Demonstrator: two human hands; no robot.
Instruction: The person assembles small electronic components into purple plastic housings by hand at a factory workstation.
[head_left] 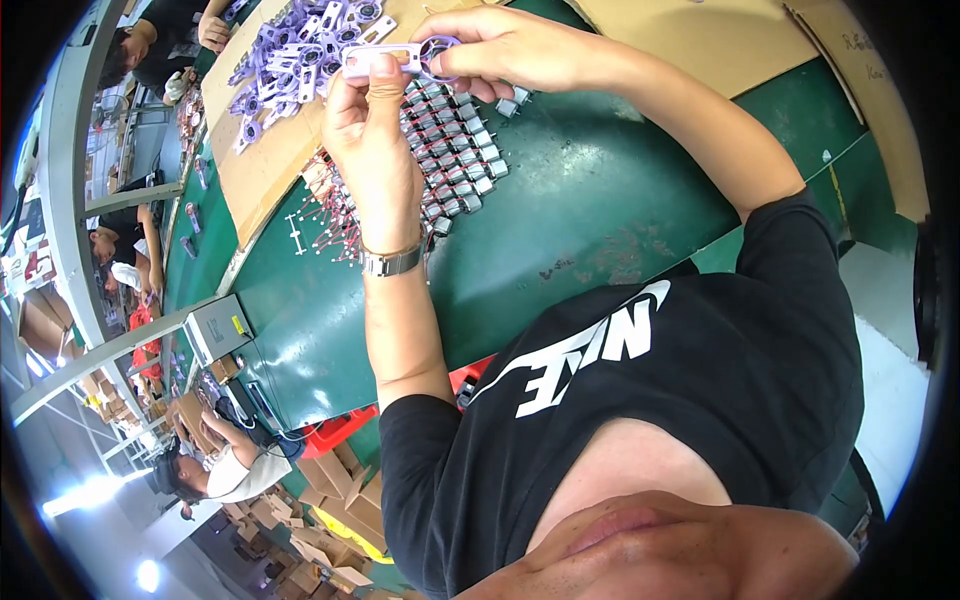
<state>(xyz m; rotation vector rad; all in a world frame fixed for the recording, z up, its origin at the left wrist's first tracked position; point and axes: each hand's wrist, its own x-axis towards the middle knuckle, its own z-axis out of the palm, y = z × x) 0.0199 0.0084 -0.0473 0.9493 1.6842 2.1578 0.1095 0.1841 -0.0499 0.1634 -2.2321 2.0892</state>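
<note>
A pale purple plastic housing [408, 55], long and slotted with an open ring at one end, is held up between both hands. My left hand [372, 125], with a metal watch at its wrist, pinches the long end, thumb on top. At the ring end, my right hand [510, 48] has its fingers closed around the ring. Whether a small part is also between these fingers is hidden. Below the hands, small silver motors [462, 150] with red wires lie in packed rows on the green table [570, 170]. A heap of similar purple housings [300, 55] lies just beyond my left hand.
Flat cardboard [245, 180] lies under the heap, and another cardboard sheet [700, 35] is at the far right. A grey box-shaped device [215, 330] stands by the table's left edge, near a metal frame [75, 170]. Other people work along a bench on the left.
</note>
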